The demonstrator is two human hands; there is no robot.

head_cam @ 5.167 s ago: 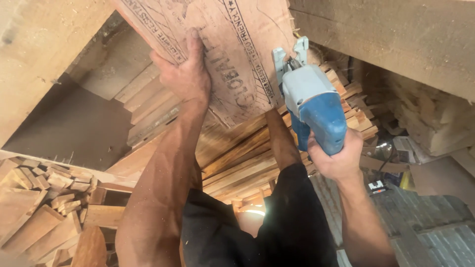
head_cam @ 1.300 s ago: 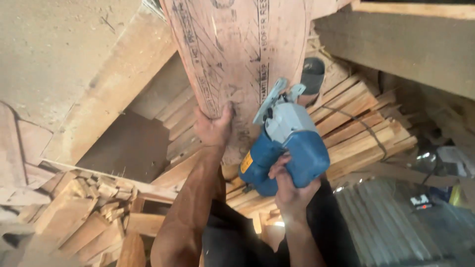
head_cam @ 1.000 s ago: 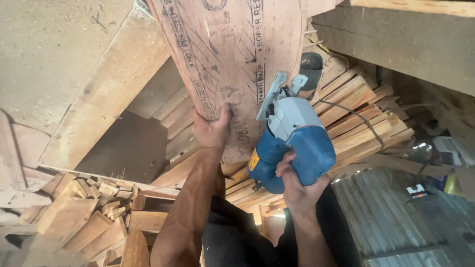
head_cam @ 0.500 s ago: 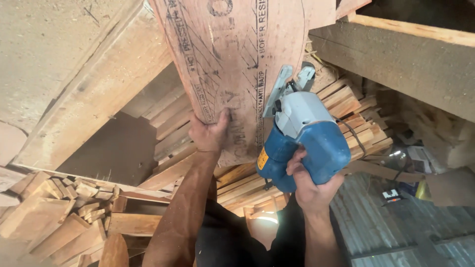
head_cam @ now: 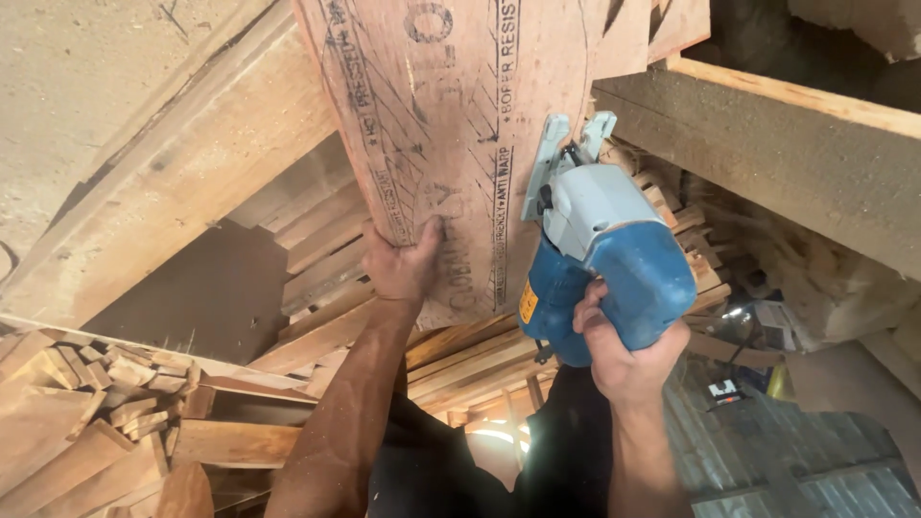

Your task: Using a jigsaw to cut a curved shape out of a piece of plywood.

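Setting: a wood workshop. Stacked timber slats (head_cam: 317, 278) fill the middle ground, offcut blocks (head_cam: 91, 393) are piled at 8 o'clock, a heavy wooden beam (head_cam: 796, 153) runs across 2 o'clock, and a corrugated metal sheet (head_cam: 767, 460) lies at 5 o'clock.

Workpiece: a printed plywood panel (head_cam: 451, 125) occupies 12 o'clock, tilted, with its lower edge near frame centre.

Left hand (head_cam: 401, 264): pressed flat against the panel's lower edge, fingers wrapped around the left border, thumb lying on the printed face.

Right hand (head_cam: 624, 350): closed fully around the rear handle of a blue and grey jigsaw (head_cam: 600, 254), at 4 o'clock from the panel. The jigsaw's metal base plate (head_cam: 552, 158) rests against the panel's right-hand edge.
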